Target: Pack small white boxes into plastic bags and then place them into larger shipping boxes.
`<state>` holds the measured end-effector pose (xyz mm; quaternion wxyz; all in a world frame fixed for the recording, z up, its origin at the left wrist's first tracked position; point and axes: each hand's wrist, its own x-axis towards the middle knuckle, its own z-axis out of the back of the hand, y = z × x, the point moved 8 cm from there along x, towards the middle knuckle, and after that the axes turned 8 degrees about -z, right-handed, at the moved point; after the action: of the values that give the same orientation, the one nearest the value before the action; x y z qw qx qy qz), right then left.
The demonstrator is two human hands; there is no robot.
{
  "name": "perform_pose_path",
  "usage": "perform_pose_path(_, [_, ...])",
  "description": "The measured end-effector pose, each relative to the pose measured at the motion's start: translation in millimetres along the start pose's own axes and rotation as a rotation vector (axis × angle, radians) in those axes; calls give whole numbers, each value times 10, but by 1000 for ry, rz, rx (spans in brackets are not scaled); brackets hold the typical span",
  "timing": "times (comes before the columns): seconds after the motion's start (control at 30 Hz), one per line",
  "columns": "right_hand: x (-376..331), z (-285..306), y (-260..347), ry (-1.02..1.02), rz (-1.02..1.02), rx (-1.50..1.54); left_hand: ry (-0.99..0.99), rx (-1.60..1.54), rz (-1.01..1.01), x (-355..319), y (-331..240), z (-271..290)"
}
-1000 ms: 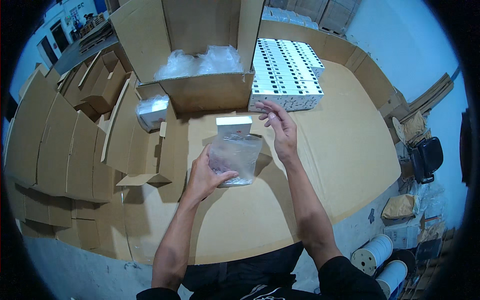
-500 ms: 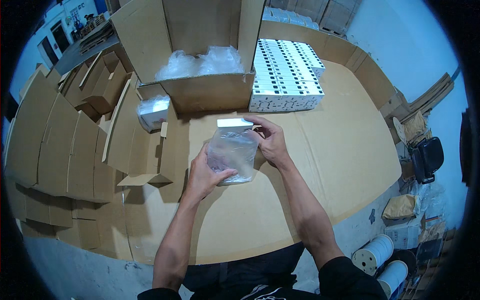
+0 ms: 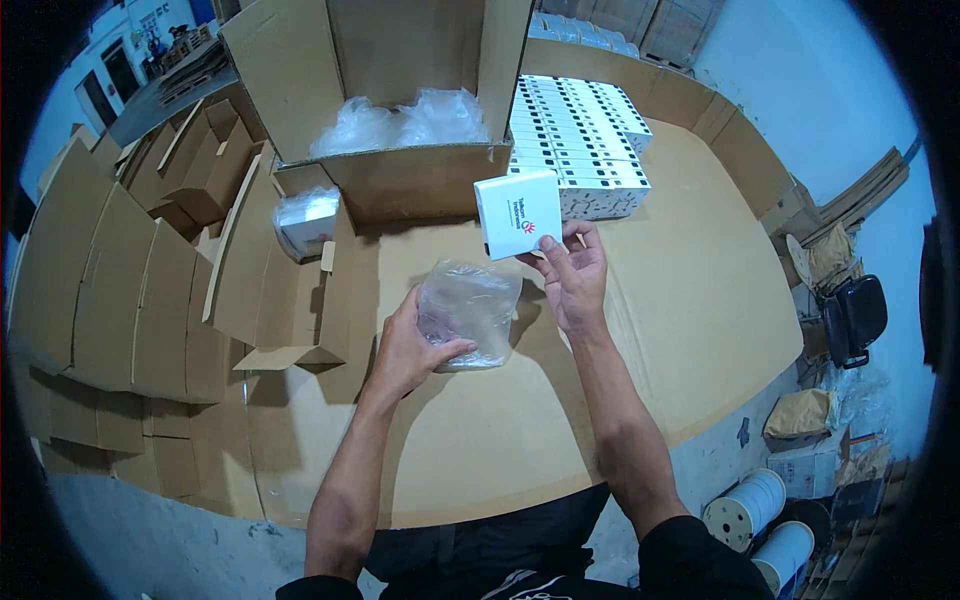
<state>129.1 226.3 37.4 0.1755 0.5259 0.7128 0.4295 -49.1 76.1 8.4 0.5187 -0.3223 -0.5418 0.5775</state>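
My right hand (image 3: 572,275) pinches the lower right corner of a flat white box (image 3: 515,222) with a small red printed mark, raised in front of the stacked boxes. Below and to the left, my left hand (image 3: 408,345) grips a clear plastic bag (image 3: 470,315) by its left side, thumb across its front. The bag and the white box are apart. Left of my hands lies an open brown carton (image 3: 290,310), with a plastic-wrapped white packet (image 3: 308,222) at its far end.
A large open cardboard box (image 3: 420,185) at the back holds crumpled clear plastic bags (image 3: 400,125). To its right stand rows of white patterned boxes (image 3: 575,150). Several folded brown cartons (image 3: 110,270) crowd the left. Cable spools (image 3: 745,510) stand on the floor at right.
My right hand has drawn the white box up and to the right, out of the clear bag, and its printed face now shows. My left hand stays in place with the bag.
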Motion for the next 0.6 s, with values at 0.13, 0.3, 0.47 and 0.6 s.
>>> perform_pose_path(0.13, [-8,-4,-59,38,-43,-41,-10,21,21,-8,2,7])
perform_pose_path(0.3, [16,20,-61,74,-64,-234,-9,26,31,6,42,26])
perform_pose_path(0.47, [-3,-19,-44,122,-74,-291,-28,2,-54,19,-7,27])
perform_pose_path(0.6, [-14,-70,-68,178,-88,-317,-12,-16,-27,26,18,6])
